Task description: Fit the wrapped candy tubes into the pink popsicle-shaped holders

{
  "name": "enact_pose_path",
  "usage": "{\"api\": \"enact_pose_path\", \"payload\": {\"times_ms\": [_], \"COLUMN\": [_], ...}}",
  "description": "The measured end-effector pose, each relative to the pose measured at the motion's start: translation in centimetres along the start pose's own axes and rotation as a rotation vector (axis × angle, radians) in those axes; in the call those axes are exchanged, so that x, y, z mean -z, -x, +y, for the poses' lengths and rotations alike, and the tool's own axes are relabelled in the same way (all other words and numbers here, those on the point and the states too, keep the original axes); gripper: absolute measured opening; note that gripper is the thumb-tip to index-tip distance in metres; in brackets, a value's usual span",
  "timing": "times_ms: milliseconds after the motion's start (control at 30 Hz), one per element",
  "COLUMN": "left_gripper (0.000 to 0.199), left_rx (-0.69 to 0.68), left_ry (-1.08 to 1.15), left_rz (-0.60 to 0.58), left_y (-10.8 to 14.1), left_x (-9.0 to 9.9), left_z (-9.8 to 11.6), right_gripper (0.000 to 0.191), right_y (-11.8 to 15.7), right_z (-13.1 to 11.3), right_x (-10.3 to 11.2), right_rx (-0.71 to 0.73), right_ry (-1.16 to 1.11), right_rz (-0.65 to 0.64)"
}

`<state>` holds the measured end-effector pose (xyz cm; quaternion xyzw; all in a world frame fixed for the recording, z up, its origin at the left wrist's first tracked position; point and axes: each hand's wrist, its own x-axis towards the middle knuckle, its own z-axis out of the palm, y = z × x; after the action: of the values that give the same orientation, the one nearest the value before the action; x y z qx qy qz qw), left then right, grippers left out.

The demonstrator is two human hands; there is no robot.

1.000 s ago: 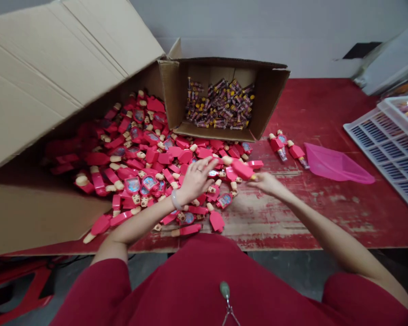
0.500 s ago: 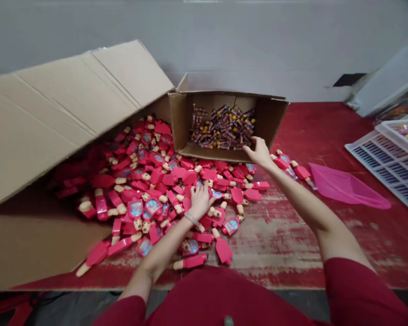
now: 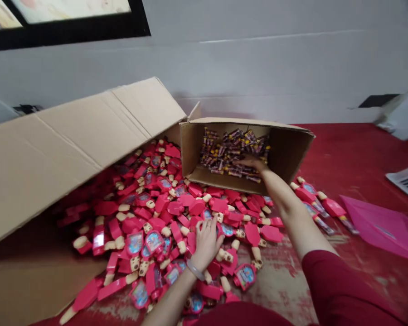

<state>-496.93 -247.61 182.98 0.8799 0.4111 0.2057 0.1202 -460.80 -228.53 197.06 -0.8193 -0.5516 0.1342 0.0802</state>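
Resting my left hand (image 3: 206,243) on the pink toys (image 3: 154,242), my right hand (image 3: 252,162) among tubes (image 3: 236,134) in the box (image 3: 289,151), whose mouth faces me, presumably for easy reach; I cannot tell whether either grip is closed on anything.

Pink beige-tipped toys (image 3: 176,208) heaped loosely, small yellow-capped tubes (image 3: 221,151) jumbled inside cardboard box (image 3: 191,149)

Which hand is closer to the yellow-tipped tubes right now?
Right. The right hand is inside the smaller cardboard box, right at the yellow-tipped tubes; the left hand is outside that box, at the pile of pink pieces in front of it.
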Motion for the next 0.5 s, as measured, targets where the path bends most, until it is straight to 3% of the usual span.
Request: {"api": "enact_pose_path", "payload": {"times_ms": [133, 300, 500], "left_gripper": [0.066, 0.066, 0.065], "left_rx": [-0.005, 0.010, 0.031], "left_ry": [-0.003, -0.037, -0.083], "left_rz": [-0.018, -0.037, -0.056], "left_y": [-0.1, -0.3, -1.1], "left_x": [0.2, 0.6, 0.8], "left_z": [0.2, 0.8, 1.5], "right_gripper": [0.091, 0.064, 0.055], "right_y": [2.7, 6.2, 10.3], "right_z": [-3.2, -7.4, -7.5], "right_x": [-1.8, -4.2, -4.8], "right_rx": [0.167, 0.334, 0.384], "right_ry": [0.022, 0.019, 0.033], "right_rz": [-0.152, -0.113, -0.065]}}
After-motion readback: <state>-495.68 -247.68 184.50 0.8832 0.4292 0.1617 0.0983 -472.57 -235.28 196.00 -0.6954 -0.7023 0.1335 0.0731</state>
